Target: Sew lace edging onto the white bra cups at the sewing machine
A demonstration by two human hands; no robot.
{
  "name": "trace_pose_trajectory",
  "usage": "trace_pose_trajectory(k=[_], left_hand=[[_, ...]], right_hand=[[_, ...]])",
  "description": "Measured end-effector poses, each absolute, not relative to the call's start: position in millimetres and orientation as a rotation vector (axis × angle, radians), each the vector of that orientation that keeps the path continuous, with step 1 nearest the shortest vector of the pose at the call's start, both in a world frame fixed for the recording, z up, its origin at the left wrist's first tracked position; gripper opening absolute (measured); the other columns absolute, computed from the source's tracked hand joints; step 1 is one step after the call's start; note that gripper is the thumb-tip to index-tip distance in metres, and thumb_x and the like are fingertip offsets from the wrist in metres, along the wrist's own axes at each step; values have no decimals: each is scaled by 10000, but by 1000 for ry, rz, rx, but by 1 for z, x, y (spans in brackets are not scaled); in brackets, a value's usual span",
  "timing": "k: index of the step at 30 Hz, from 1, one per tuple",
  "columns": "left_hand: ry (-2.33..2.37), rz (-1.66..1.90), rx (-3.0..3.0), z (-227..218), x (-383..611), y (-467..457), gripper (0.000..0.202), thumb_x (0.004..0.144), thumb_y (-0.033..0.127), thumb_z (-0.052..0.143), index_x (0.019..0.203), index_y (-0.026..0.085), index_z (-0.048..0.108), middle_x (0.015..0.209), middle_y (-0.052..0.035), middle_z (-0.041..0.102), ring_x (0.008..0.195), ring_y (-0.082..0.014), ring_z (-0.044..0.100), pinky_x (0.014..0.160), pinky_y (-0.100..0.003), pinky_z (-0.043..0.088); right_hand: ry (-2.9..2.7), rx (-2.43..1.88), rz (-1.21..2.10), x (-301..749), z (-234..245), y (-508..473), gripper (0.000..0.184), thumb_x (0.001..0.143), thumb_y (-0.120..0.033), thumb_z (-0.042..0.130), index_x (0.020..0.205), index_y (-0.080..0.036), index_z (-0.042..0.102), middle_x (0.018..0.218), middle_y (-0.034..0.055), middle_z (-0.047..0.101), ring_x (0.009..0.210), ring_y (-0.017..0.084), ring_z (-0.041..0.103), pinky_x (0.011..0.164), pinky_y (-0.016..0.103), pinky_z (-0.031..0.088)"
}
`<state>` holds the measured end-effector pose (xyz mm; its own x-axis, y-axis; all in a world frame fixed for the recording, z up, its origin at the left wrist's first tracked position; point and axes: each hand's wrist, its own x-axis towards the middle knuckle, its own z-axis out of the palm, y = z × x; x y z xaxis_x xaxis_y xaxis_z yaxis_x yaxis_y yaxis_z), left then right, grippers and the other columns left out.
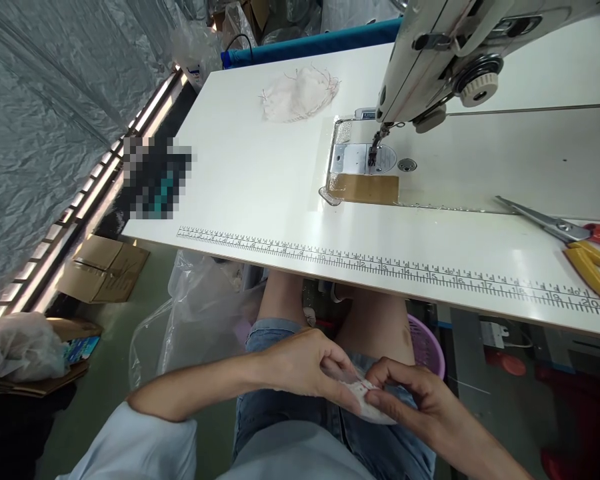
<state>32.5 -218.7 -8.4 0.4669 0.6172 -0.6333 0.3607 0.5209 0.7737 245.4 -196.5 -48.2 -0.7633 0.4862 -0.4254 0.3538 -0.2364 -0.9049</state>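
Over my lap, a small piece of white fabric [375, 415] is pinched between both hands. My left hand [313, 373] grips its left side with thumb and fingers. On the right side, my right hand [405, 393] holds it between thumb and curled fingers. A bit of reddish thread shows at the fabric's top, between the fingertips. Part of the piece is hidden by the hands. Above them on the table lies another white fabric piece [300, 95] with loose reddish thread ends round its edge.
A sewing machine [430, 60] stands on the white table [250, 153], its needle over the metal plate. Scissors [565, 230] with red and yellow handles lie at the right. A printed ruler runs along the front edge. A purple basket [433, 347] and cardboard box [103, 267] are below.
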Motion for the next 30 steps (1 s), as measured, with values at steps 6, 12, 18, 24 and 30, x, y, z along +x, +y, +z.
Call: trace_pose_trajectory(k=[6, 12, 18, 24, 30], left_hand=[[1220, 190, 952, -16, 41, -221, 409, 613, 473, 748, 820, 120, 743, 572, 11, 605, 525, -87, 468, 478, -182, 315], [1148, 216, 807, -21, 39, -220, 482, 509, 504, 801, 795, 120, 745, 640, -21, 659, 551, -101, 513, 505, -191, 359], [1115, 213, 716, -25, 41, -218, 461, 450, 447, 843, 765, 126, 744, 637, 4, 644, 571, -82, 509, 527, -171, 368], [1122, 196, 704, -23, 41, -214, 472, 445, 445, 847, 773, 121, 747, 607, 15, 624, 534, -66, 475, 506, -170, 352], [1098, 210, 717, -27, 40, -214, 472, 492, 456, 829, 792, 101, 746, 622, 14, 612, 537, -52, 454, 490, -157, 330]], right_hand=[[-1872, -1063, 2186, 247, -48, -196, 343, 870, -505, 499, 756, -200, 605, 651, -3, 522, 602, 134, 452, 548, 227, 359], [-1839, -1035, 2225, 248, -48, -195, 340, 845, -510, 541, 750, -189, 596, 649, -12, 512, 608, 128, 447, 551, 227, 350], [-1807, -951, 2256, 247, -46, -191, 339, 847, -498, 555, 735, -177, 558, 650, -24, 482, 600, 112, 407, 549, 222, 332], [-1707, -913, 2357, 247, -50, -190, 352, 863, -513, 539, 747, -182, 535, 624, -49, 404, 569, 95, 316, 512, 216, 260], [-1606, -859, 2452, 251, -49, -189, 322, 881, -488, 532, 775, -184, 518, 631, -57, 366, 568, 90, 272, 502, 220, 211]])
